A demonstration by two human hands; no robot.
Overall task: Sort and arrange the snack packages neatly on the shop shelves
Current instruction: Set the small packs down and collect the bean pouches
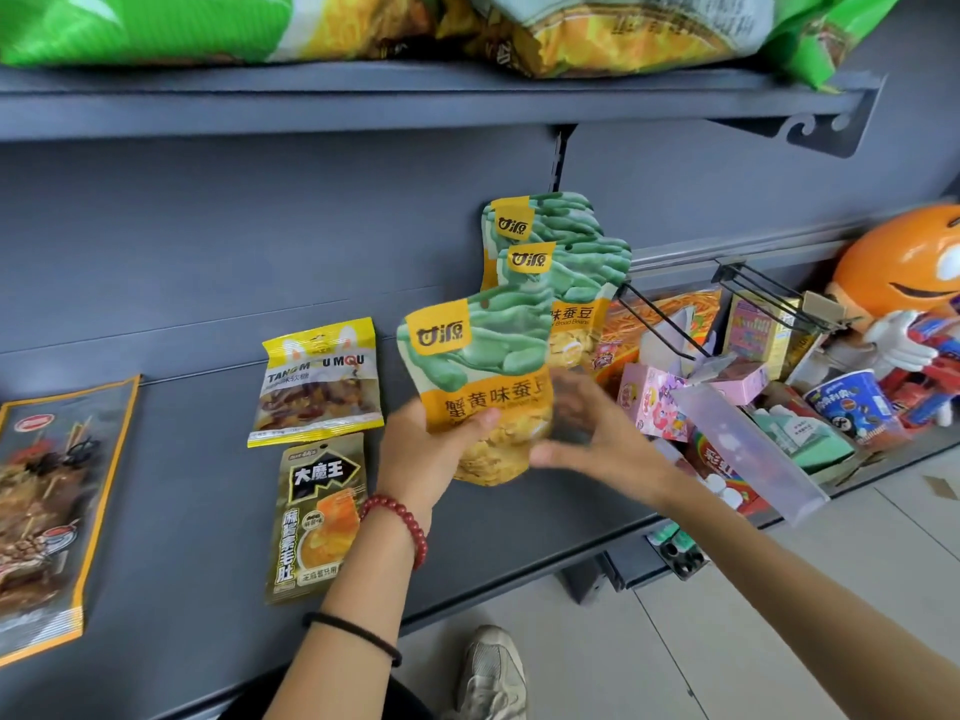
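Above the shelf (182,485), the left hand (415,449) pinches three fanned packs (483,356) by their lower ends, long axes upright, with the blurred right hand (592,433), fingers spread, just right of them.

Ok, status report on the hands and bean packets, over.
Left hand grips front broad bean packet. Right hand open, blurred, beside it. Two matching packets behind. Wire hooks close on right.
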